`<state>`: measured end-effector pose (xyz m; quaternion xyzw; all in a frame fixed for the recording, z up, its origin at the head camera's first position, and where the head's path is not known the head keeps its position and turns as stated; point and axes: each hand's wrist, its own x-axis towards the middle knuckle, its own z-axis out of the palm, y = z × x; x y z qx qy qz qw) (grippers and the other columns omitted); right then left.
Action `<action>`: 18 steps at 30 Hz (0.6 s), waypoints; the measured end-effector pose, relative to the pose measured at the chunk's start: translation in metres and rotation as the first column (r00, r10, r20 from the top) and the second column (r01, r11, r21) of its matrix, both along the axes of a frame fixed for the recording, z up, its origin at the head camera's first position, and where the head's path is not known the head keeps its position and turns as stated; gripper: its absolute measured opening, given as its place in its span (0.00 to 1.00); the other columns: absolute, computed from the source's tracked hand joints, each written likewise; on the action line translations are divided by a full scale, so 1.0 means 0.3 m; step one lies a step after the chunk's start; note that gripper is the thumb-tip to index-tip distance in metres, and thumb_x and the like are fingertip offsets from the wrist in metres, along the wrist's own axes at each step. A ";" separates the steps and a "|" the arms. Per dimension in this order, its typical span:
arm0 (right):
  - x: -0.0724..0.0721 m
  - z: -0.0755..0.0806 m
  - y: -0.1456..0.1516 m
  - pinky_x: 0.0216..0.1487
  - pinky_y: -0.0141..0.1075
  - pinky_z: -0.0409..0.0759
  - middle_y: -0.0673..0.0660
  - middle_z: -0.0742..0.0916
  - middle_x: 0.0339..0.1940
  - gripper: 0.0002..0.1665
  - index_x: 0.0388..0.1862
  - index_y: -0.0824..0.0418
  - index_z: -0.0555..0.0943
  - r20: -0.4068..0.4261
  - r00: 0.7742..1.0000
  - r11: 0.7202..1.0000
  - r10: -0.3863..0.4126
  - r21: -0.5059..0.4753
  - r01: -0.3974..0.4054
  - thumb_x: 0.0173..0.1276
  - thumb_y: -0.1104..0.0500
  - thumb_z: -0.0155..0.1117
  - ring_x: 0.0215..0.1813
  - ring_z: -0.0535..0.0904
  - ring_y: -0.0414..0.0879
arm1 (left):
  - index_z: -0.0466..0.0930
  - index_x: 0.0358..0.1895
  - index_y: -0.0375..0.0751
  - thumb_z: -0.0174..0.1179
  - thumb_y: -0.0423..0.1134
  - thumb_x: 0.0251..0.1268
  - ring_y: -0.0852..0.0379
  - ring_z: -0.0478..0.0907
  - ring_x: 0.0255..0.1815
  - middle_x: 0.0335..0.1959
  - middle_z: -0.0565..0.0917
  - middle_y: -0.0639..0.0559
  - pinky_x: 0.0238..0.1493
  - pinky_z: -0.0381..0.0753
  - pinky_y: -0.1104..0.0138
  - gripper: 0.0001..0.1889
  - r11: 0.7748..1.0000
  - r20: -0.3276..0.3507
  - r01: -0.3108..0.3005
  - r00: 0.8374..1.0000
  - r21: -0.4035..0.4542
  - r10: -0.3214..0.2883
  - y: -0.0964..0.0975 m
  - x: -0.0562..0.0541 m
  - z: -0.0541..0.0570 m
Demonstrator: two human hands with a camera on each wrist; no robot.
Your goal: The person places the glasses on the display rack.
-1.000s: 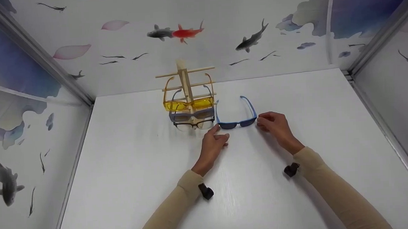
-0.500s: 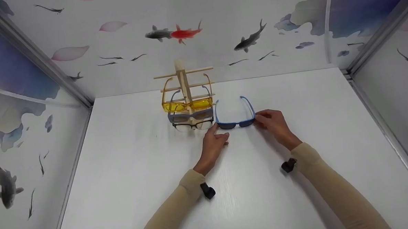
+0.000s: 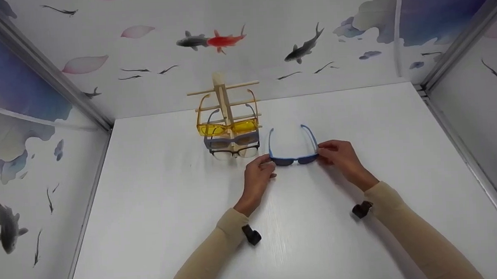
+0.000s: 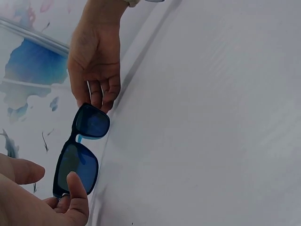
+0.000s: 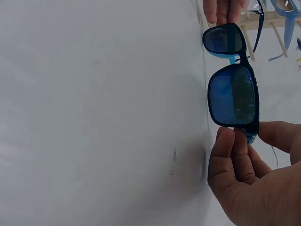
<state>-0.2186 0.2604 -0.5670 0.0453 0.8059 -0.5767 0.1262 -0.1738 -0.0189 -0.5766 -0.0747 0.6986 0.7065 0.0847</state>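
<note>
Blue-framed sunglasses [image 3: 294, 160] with dark lenses and both temples unfolded lie between my two hands, temples pointing away from me. My right hand [image 3: 342, 158] pinches the right hinge corner between thumb and fingers, which shows clearly in the right wrist view [image 5: 254, 165]. At the opposite corner my left hand [image 3: 257, 177] holds the frame with its fingertips. In the left wrist view, one digit of the left hand [image 4: 51, 197] overlaps the near lens. To the left stands a wooden glasses rack [image 3: 224, 103] bearing yellow glasses [image 3: 244, 126], grey-framed sunglasses [image 3: 248, 139] and black-rimmed clear glasses [image 3: 214, 155].
The rack's top wooden rod [image 3: 244, 84] carries no glasses. A white table [image 3: 160, 227] spreads beneath, backed by a wall [image 3: 259, 13] painted with fish and petals. Metal posts [image 3: 48, 66] edge the side panels.
My right hand has closed in on the right hinge of the sunglasses. The sunglasses have shifted slightly right and toward me, away from the rack, with both hands at their corners.
</note>
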 end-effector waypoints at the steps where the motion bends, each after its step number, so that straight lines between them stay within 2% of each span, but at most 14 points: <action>1: 0.005 0.002 0.003 0.55 0.34 0.90 0.66 0.90 0.58 0.27 0.70 0.70 0.82 0.002 1.000 1.000 0.000 0.003 0.000 0.83 0.54 0.69 0.53 0.89 0.50 | 0.77 0.75 0.30 0.62 0.32 0.81 0.44 0.88 0.60 0.65 0.87 0.40 0.54 0.91 0.62 0.24 1.000 0.003 0.000 1.000 0.006 0.000 0.000 0.002 0.003; 5: 0.024 0.015 0.014 0.55 0.33 0.89 0.65 0.90 0.57 0.27 0.71 0.71 0.81 0.004 1.000 1.000 0.004 -0.002 -0.004 0.82 0.55 0.69 0.53 0.90 0.48 | 0.79 0.74 0.29 0.63 0.33 0.80 0.42 0.87 0.59 0.61 0.87 0.40 0.53 0.91 0.62 0.24 0.999 0.000 -0.007 1.000 0.031 0.007 0.002 0.009 0.009; 10: 0.054 0.038 0.031 0.57 0.35 0.89 0.66 0.91 0.56 0.29 0.72 0.72 0.79 0.003 0.999 0.999 0.035 -0.006 -0.035 0.82 0.54 0.69 0.54 0.91 0.51 | 0.81 0.71 0.30 0.64 0.33 0.81 0.41 0.88 0.55 0.53 0.88 0.41 0.50 0.91 0.63 0.21 1.000 -0.005 -0.010 1.000 0.021 0.010 -0.004 0.018 0.023; 18: 0.104 0.072 0.052 0.57 0.35 0.90 0.65 0.91 0.56 0.31 0.74 0.73 0.77 -0.001 0.996 0.996 0.085 -0.014 -0.085 0.83 0.53 0.68 0.55 0.91 0.53 | 0.82 0.70 0.31 0.63 0.33 0.83 0.45 0.88 0.52 0.49 0.90 0.44 0.50 0.92 0.62 0.19 0.999 0.032 0.036 0.999 0.013 -0.036 -0.020 0.015 0.044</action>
